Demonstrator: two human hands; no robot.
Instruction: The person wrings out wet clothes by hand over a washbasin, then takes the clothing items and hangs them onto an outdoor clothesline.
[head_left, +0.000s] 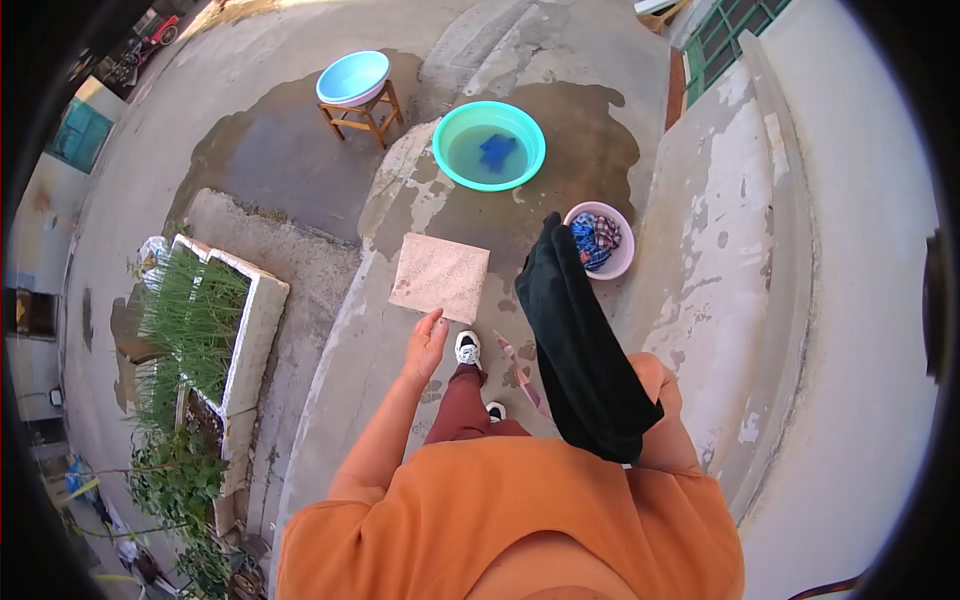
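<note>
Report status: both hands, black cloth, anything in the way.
Left hand empty, open. Right hand at black cloth, grip partly hidden. Cloth hangs long, bunched. Pink pad lies flat ahead of front shoe.

Head view: single, worn by you, looking forward and steeply down from above your own chest.
Orange shirt [480, 490]: nearest to you, filling the near edge.
Left hand [427, 345]: close, below your lens, with the black cloth [580, 345] to its right.
Ground [600, 50]: spreads from your shoes [468, 350] outward.
Green basin [490, 113]: middle range, seen from above at a slant.
Blue basin [355, 75]: farther off, left of the green one.
Pale wall [860, 200]: your right limit, bowed by the very wide lens.
</note>
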